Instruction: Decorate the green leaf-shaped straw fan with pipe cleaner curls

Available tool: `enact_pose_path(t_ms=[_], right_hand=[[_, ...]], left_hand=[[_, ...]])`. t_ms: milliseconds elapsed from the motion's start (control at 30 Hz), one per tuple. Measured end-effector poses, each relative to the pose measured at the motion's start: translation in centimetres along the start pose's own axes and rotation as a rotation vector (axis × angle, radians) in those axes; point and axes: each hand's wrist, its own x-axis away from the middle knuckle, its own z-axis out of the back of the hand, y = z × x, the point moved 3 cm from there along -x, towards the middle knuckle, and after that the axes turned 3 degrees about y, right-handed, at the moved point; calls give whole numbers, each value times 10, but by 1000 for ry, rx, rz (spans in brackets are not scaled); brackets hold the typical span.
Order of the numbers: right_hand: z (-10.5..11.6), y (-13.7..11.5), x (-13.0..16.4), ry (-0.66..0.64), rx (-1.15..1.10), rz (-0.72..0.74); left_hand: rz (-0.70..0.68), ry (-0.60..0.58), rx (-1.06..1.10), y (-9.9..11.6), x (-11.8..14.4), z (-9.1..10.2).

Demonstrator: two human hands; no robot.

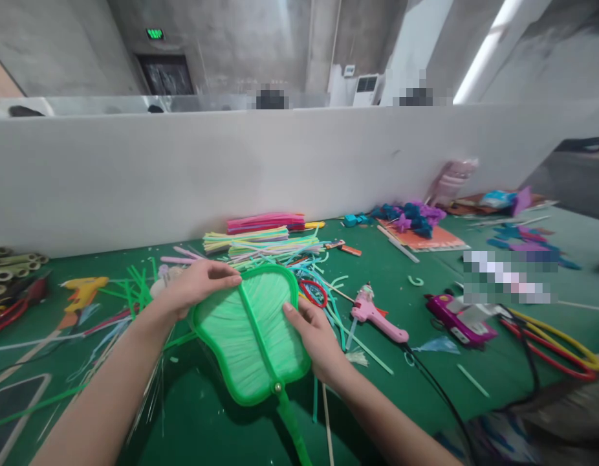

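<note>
Fan: a bright green, leaf-shaped plastic hand fan (pixel 251 333) with fine pale ribs, a green centre spine and a small metal rivet at its base lies flat at the centre of the table, its handle pointing to 6 o'clock.
Left hand: the left hand (pixel 193 288) grasps the fan's rim at 11 o'clock, fingers curled over the top edge.
Right hand: the right hand (pixel 316 336) grasps the fan's rim at 3 o'clock, thumb lying on the ribbed face.
Containers: no box or tray can be made out; everything lies loose on the table.
Near the fan: a pink plastic glue gun (pixel 374 314) lies at 3 o'clock with a black cord trailing from it; a small red wire ring (pixel 314 291) lies just beside the fan's rim at 1 o'clock.
Left side: a yellow glue gun (pixel 83 291) lies at 9 o'clock among green stem scraps.
Farther back: bundles of pink, yellow and green fuzzy craft sticks (pixel 265 236) lie at 12 o'clock.
Surface: a dark green felt-covered table (pixel 207 414), strewn with cuttings.
Room: a low white partition wall (pixel 183 168) stands behind the table, with grey concrete walls beyond it.
</note>
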Motion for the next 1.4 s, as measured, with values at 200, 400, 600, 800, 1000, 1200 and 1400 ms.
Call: enact_pose_path(t_ms=[200,400,600,800,1000,1200,1400], right_hand=[[3,2,-12,24,-121,-19],[0,-2,-44,120,-277,139],[-11,-12,-55,128,-304,242],[-8,-29,-59,78,-211,279],[22,-99,-80,26,43,371],[27,-123,-84,-97,399,382],[27,-110,-86,-22,502,498]], left_hand=[[16,125,147,-2,0,5],[40,168,822,-22,20,-29],[87,24,796,-48,45,-90],[47,-107,557,-61,49,-99],[57,-84,441,-77,48,-88],[65,-117,380,-83,48,-84],[93,-131,353,-86,51,-83]])
